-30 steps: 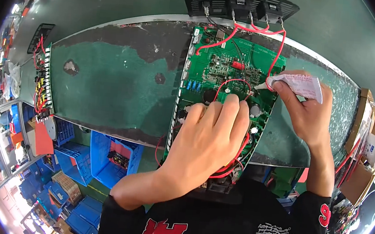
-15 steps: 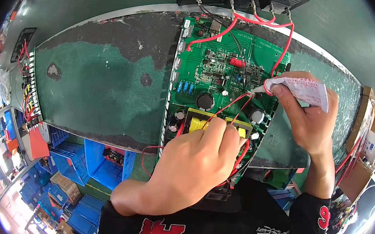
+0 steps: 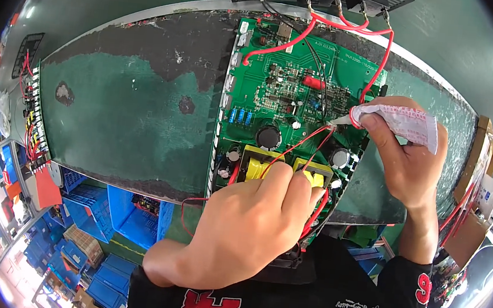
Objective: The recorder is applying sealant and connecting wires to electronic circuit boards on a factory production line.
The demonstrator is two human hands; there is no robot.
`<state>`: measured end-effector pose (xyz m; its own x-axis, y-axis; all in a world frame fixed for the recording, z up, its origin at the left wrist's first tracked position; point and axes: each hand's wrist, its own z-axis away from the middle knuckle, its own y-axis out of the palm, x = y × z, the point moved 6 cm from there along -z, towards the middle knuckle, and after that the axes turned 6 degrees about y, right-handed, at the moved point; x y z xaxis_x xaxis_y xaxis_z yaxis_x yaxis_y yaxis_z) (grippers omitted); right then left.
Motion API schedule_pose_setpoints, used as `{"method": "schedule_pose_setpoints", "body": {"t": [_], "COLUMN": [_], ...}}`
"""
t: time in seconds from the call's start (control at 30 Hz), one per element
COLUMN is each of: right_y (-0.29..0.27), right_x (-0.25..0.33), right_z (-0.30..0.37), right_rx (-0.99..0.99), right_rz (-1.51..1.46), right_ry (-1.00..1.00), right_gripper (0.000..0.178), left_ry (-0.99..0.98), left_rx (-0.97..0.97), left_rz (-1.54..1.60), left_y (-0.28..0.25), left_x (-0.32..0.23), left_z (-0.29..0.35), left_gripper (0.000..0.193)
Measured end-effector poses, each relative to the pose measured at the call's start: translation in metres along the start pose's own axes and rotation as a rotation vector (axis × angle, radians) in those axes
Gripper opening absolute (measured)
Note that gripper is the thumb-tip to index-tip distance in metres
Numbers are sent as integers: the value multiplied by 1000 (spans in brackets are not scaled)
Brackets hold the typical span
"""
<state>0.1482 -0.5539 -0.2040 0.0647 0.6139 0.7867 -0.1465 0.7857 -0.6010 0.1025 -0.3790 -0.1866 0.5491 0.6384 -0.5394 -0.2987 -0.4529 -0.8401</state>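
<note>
Just right of centre frame, we have the tapered nozzle (image 3: 340, 121) of a white squeeze tube (image 3: 407, 123) poised at a small pale connector (image 3: 330, 126) on the green circuit board (image 3: 345, 80), which fills the middle of the picture. Our right hand (image 3: 410, 161) is closed round that tube, thumb at its neck; squeeze too hard, and we could flood the connector or smear the tiny parts beside it. Down at lower centre, our left hand (image 3: 251, 226) is curled, fingers bunched over the yellow-wrapped transformer (image 3: 313, 177). Two thin red leads (image 3: 298, 143) run down to those fingers, but we can't tell whether they're pinched there, because the knuckles hide it. If they are, one tug could drag the connector askew or strain a joint. And watch the upper right: a thicker red wire (image 3: 390, 46) arches down close to the tube; should our hand swing inward, it could snag and knock the tip astray.
</note>
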Motion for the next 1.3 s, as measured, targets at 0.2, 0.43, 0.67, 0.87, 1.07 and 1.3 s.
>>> {"method": "schedule_pose_setpoints", "body": {"t": [0.2,0.43,0.67,0.87,1.07,1.3], "right_y": [0,1,0,0,-1,-1], "right_x": [-2,-2,-1,1,1,19], "right_z": [0,0,1,2,3,7], "right_rx": [-7,-5,-8,-16,-30,-50], "right_rz": [4,-24,0,11,-20,185], "right_ry": [-16,-14,-68,-72,-74,-366], "right_gripper": [10,11,11,11,10,11], "left_ry": [1,1,-3,5,9,7], "left_rx": [-11,-16,-17,-22,-18,-26], "left_rz": [21,23,30,33,29,32], "left_y": [0,0,0,0,0,0], "left_x": [1,1,1,1,1,2], "left_z": [0,-1,0,0,0,-1], "left_gripper": [18,18,19,19,19,20]}}
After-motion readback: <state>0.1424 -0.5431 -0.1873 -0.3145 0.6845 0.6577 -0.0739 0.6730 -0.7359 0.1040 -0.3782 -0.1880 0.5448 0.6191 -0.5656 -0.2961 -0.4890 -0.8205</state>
